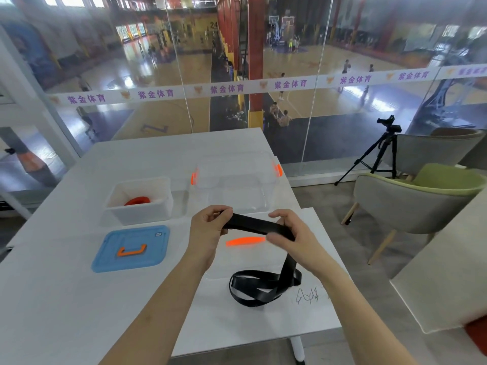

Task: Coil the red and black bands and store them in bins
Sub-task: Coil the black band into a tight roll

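Note:
A black band [257, 225] stretches flat between both hands above the table. My left hand [209, 227] pinches its end, and my right hand [290, 233] grips it further along. From my right hand the band hangs down into loose loops [263, 284] lying on the white table. A coiled red band [139, 200] lies inside the white bin [116, 206] at the left. A clear bin [210, 164] with orange latches stands behind my hands and looks empty.
A blue lid [158, 248] with an orange handle lies in front of the white bin. A clear lid with an orange handle [245, 241] lies under my hands. Chairs [411, 204] and a tripod [379, 151] stand to the right, beside a glass wall.

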{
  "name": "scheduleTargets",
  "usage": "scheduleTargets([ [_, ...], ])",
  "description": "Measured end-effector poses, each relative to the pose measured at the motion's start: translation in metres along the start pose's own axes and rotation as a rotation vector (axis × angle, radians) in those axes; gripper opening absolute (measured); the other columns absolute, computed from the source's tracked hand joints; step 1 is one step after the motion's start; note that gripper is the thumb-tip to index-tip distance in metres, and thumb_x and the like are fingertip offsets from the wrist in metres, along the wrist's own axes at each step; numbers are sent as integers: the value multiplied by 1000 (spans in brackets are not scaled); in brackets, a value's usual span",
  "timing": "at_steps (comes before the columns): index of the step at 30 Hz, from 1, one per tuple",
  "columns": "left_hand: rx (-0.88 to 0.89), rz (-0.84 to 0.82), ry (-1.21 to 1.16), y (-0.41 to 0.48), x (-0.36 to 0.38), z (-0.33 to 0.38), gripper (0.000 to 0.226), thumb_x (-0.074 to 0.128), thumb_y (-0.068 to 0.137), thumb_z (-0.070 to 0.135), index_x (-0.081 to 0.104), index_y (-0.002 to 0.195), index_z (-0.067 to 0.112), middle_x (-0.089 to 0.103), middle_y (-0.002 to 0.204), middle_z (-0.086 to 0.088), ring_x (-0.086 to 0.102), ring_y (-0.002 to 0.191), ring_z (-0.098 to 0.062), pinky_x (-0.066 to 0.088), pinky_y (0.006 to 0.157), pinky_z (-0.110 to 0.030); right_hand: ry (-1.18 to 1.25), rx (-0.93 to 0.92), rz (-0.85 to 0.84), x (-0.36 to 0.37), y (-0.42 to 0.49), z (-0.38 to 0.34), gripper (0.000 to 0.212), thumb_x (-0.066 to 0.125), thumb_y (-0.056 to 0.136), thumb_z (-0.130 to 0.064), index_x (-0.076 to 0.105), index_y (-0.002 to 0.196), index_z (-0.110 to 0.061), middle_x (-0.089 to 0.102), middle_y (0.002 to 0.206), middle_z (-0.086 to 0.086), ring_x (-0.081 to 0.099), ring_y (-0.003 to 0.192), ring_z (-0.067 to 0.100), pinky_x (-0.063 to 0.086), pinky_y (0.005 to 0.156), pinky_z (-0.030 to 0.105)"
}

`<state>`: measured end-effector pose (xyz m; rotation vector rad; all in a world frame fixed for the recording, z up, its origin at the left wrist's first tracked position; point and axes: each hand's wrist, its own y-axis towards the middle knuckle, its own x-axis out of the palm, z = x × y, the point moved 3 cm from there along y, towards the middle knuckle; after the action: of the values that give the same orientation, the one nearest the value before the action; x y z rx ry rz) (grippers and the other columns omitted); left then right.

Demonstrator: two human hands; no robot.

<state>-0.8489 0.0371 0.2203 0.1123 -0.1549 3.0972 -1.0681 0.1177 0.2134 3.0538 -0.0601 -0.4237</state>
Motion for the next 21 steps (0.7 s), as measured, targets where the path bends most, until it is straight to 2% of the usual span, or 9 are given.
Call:
scheduleTargets([
  [2,-31,7,-55,0,-3,2,7,74,95,12,78,98,8,71,82,-4,60,71,-16,51,66,-24,-46,23,-27,-1,-3,0,30,79,92,-27,65,114,-42,70,96,-16,66,88,7,51,82,23],
  [3,-50,3,-95,0,-4,4,7,73,95,10,78,99,7,71,84,-6,59,72,-17,51,67,-25,-52,30,-22,-1,-3,1,28,80,91,-27,68,111,-42,70,93,-18,65,86,5,49,81,24],
  [4,-71,-5,-144,0,-4,6,7,72,95,8,77,99,6,70,86,-7,59,74,-17,51,67,-25,-36,39,-19,-1,-4,2,27,81,90,-25,69,109,-41,70,92,-17,66,85,6,49,82,26],
  [7,-119,-24,-271,-2,-4,12,11,68,97,2,77,101,4,70,89,-7,60,76,-16,51,64,-21,51,31,-43,2,-6,6,32,85,86,-16,73,108,-35,76,105,-8,73,102,17,56,96,34],
  [10,-121,-31,-289,-3,-6,15,13,66,98,3,78,99,5,73,91,-7,62,80,-17,51,65,-21,76,-7,56,4,-7,9,31,89,81,-9,77,98,-32,79,99,-1,75,95,18,58,92,33],
  [13,-100,-50,-188,-5,-11,13,14,64,100,8,78,103,8,73,95,-5,62,87,-19,53,74,-25,202,1,205,0,-2,12,26,88,80,-2,82,87,-25,81,93,4,76,88,16,59,88,34],
  [17,-92,-140,-17,-12,-10,7,19,60,105,20,78,112,18,76,106,-2,68,99,-23,54,82,-30,298,-39,291,-8,5,-1,31,86,79,5,84,80,-25,83,91,0,78,85,14,59,84,24],
  [19,-52,-188,152,-13,-9,6,22,57,106,27,79,110,29,78,108,5,71,107,-16,56,87,-31,289,-62,292,-10,9,-8,27,86,80,4,84,83,-23,83,92,1,78,87,18,60,86,27],
  [21,26,-192,322,-13,-8,8,22,59,104,28,79,107,38,78,107,16,68,108,0,52,90,-25,259,-77,274,-11,13,-12,25,86,81,1,84,85,-23,82,93,4,77,89,28,60,90,33],
])
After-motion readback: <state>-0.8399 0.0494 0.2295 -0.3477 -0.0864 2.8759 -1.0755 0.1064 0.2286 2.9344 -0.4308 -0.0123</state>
